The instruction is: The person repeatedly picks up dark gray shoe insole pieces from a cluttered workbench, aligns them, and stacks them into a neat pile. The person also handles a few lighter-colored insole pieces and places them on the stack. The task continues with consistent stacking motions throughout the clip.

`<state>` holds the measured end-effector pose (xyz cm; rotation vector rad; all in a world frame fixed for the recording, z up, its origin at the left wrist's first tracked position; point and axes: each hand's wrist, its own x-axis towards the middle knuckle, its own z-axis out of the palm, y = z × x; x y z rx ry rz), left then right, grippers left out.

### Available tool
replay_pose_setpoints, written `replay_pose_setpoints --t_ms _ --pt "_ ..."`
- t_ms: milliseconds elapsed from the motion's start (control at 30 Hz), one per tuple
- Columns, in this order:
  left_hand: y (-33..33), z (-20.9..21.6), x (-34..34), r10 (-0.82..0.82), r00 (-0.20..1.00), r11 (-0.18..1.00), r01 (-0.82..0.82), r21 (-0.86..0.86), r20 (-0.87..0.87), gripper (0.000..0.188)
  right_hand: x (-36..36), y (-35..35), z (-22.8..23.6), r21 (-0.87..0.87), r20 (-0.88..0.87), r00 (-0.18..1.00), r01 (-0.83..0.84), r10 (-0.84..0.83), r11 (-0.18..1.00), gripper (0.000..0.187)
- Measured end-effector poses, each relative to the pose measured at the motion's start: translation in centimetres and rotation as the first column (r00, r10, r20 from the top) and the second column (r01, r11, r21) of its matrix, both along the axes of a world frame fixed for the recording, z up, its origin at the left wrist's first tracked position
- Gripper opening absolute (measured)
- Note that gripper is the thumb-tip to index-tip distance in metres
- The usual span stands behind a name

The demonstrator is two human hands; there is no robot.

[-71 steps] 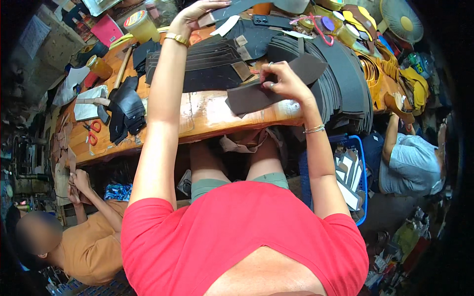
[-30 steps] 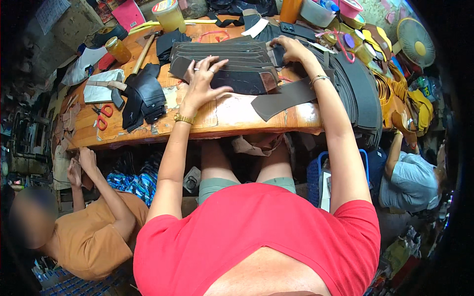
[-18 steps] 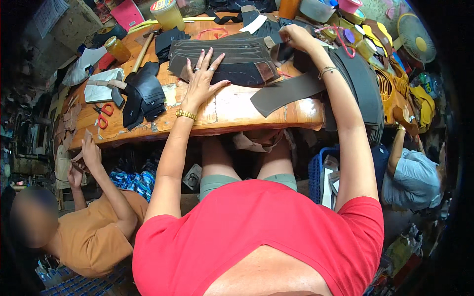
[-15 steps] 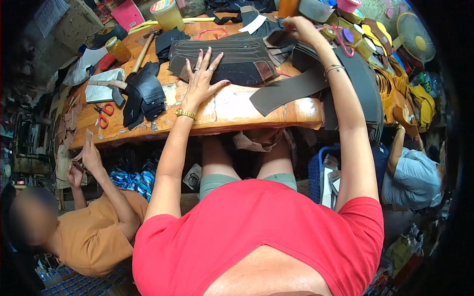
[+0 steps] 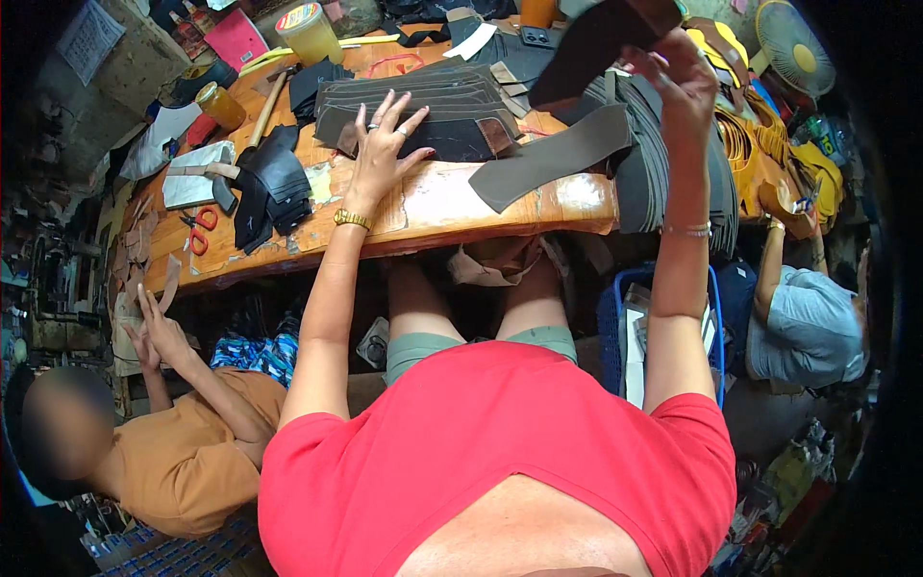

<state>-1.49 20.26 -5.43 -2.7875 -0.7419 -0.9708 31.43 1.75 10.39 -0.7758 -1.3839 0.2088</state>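
In the head view, the only one we have, we take as our landmark the overlapping row of dark grey-brown panels on the worn wooden table. Our left hand lies palm down on this row, fingers spread wide and gripping nothing, the thumb pointing rightward across the front black panel with a brown corner patch.

Our right hand pinches a long, dark, curved strip between thumb and fingers, up and to the right of the row. Its long axis slants, the lower end pointing back toward the row, the other end away to the far right. So the held strip is wholly with the right hand, the nearer one, while our left hand is well apart from it.

Just right of the row lies a loose, flat, grey-brown strip, slanting the same way, its far end at the fanned stack of grey strips; whether they touch, we cannot tell.
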Motion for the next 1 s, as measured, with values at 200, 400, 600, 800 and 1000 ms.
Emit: replay_pose_setpoints --t_ms 200,400,600,800,1000 --pt "-1.0 0.7 1.1 -0.076 0.996 0.994 0.073 0.083 0.034 0.047 -1.2 -5.8 -1.3 -0.061 -0.200 0.969 0.136 -0.145 0.989 0.017" --pt "-1.7 1.9 0.0 -0.216 0.974 0.973 0.221 -0.072 0.075 0.028 -3.1 -7.4 -4.5 -0.236 -0.347 0.930 0.036 -0.119 0.971 0.020" --pt "-2.9 2.6 -1.2 -0.312 0.949 0.940 0.316 -0.125 0.054 0.019 -4.6 -8.1 -6.8 -0.387 -0.343 0.920 0.043 -0.187 0.921 0.019" --pt "-2.2 2.6 -1.1 -0.269 0.963 0.943 0.260 -0.206 -0.014 0.022 -5.0 -7.2 -9.3 -0.510 -0.411 0.897 -0.081 -0.160 0.856 0.013" --pt "-0.8 1.9 0.4 -0.174 0.983 0.983 0.169 -0.077 -0.061 0.026 -6.1 -5.7 -11.3 -0.685 -0.293 0.956 -0.205 -0.007 0.699 0.024"
